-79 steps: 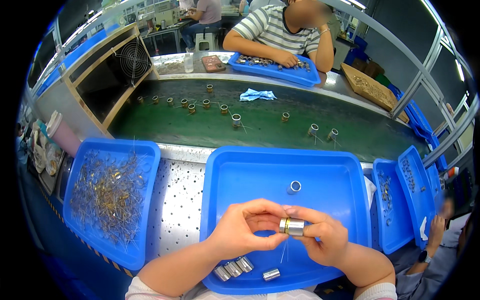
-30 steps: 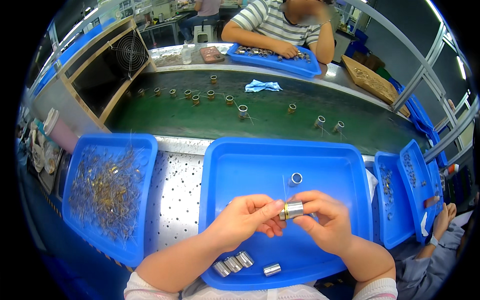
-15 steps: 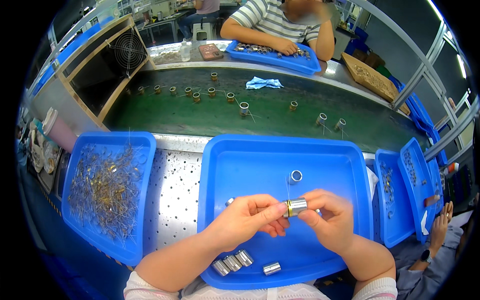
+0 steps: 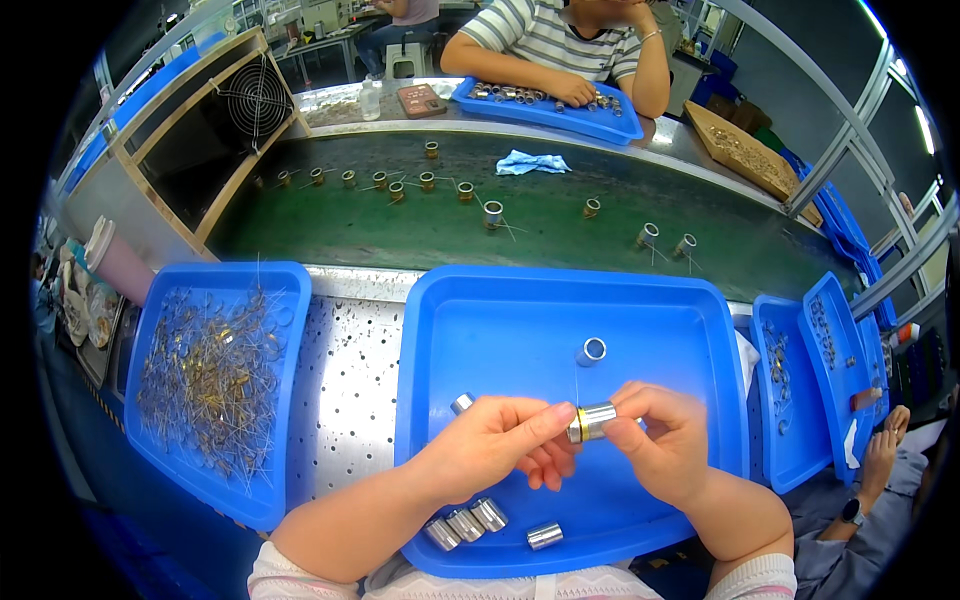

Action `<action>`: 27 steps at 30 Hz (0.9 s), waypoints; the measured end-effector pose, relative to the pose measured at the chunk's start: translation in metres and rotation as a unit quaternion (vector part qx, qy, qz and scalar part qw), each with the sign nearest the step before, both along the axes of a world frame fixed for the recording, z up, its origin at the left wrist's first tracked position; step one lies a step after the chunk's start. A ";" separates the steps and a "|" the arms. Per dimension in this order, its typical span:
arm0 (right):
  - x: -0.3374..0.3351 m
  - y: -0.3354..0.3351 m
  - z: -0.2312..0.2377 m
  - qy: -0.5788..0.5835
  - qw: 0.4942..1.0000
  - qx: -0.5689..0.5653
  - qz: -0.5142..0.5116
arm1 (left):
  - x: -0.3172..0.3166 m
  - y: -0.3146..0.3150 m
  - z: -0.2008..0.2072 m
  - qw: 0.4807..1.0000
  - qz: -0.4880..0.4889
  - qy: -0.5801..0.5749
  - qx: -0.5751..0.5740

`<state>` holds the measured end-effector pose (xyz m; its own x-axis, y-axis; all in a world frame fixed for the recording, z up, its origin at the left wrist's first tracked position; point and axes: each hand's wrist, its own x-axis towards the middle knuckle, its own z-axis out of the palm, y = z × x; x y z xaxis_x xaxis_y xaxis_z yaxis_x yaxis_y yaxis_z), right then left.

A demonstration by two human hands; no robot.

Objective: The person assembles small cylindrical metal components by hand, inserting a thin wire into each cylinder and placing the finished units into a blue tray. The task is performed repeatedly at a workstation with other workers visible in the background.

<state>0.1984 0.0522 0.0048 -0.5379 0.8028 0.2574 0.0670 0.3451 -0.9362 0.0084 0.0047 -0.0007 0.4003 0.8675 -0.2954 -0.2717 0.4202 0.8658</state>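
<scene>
Above the large blue tray (image 4: 560, 283), both hands hold one silver metal cylinder (image 4: 597, 421) between them, tilted slightly up toward its right end. A yellow band circles it near the left end, and a thin wire rises from there. My left hand (image 4: 490, 440) pinches the banded end between thumb and fingers. My right hand (image 4: 665, 440) grips the other end with thumb and forefinger. Beyond the hands a metal sleeve (image 4: 592, 351) stands upright in the tray. Another silver cylinder (image 4: 462, 403) is partly hidden beside my left hand. Nearer me lie several silver cylinders (image 4: 466, 524) and a single cylinder (image 4: 544, 537).
At left, a blue tray (image 4: 300, 300) holds many wired pieces. A green conveyor belt (image 4: 370, 235) carries several wired metal sleeves and a blue cloth (image 4: 531, 162). Smaller blue trays (image 4: 790, 470) stand at right, near another person's hand (image 4: 880, 455). A person (image 4: 560, 45) sits across the belt.
The held cylinder has tilted slightly and its wire has shifted. Sleeves on the belt have drifted a little to the right. The person opposite has moved the raised hand.
</scene>
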 end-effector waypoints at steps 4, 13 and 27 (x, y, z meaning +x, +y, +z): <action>0.000 -0.002 -0.002 -0.002 1.000 -0.018 -0.004 | 0.000 0.000 0.000 1.000 -0.009 0.004 -0.008; 0.000 -0.004 0.000 -0.003 0.998 -0.060 -0.011 | 0.000 0.000 -0.001 0.999 -0.028 0.005 -0.019; -0.001 0.000 -0.002 0.037 0.997 -0.025 -0.056 | 0.009 -0.009 -0.003 0.972 0.149 0.054 0.175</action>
<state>0.1976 0.0519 0.0025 -0.4244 0.8699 0.2512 0.0330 0.2921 -0.9558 0.0174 -0.0048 -0.0038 0.0983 0.9951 0.0118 -0.2367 0.0118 0.9715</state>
